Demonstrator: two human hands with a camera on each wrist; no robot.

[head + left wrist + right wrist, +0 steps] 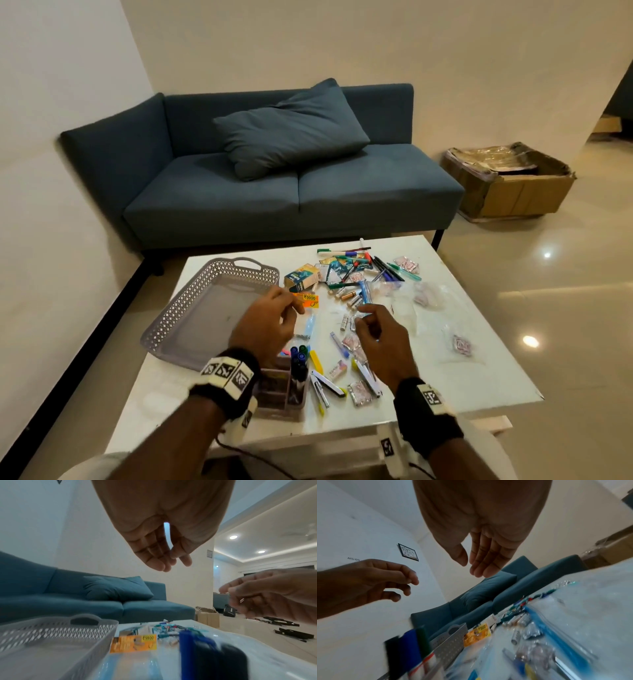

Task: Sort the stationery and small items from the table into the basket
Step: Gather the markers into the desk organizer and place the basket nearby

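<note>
- The basket (191,308) is grey with lattice walls and a handle cut in its far rim; it stands on the left part of the table (462,370), in the lower left of the head view, and nothing shows inside it.
- The stationery lies in the middle of the frame, right of the basket: a heap of pens (356,260) and small cartons (301,275) at the far side, batteries (349,298) nearer, clear bags (428,298) toward the right.
- An orange pack (306,299) with a yellow price tag lies just beside the right wall of the basket.
- At the near edge, two staplers (325,385) lie next to a small organiser (284,390) that holds markers (298,356) upright.
- The left hand (265,325) hovers over the right edge of the basket and the orange pack. Its fingers are loosely bent and a little apart, and it holds nothing.
- The right hand (380,335) hovers over the batteries and a small clear packet, low in the middle of the frame. In the right wrist view its fingers are nearly straight, thumb apart from them, with nothing between.
- The two hands are near each other but do not touch.
- Behind the table, in the upper middle of the frame, stands a blue sofa (212,198) with a cushion (291,133) on it.
- A cardboard box (513,192) sits on the floor (565,308) at the right.
</note>
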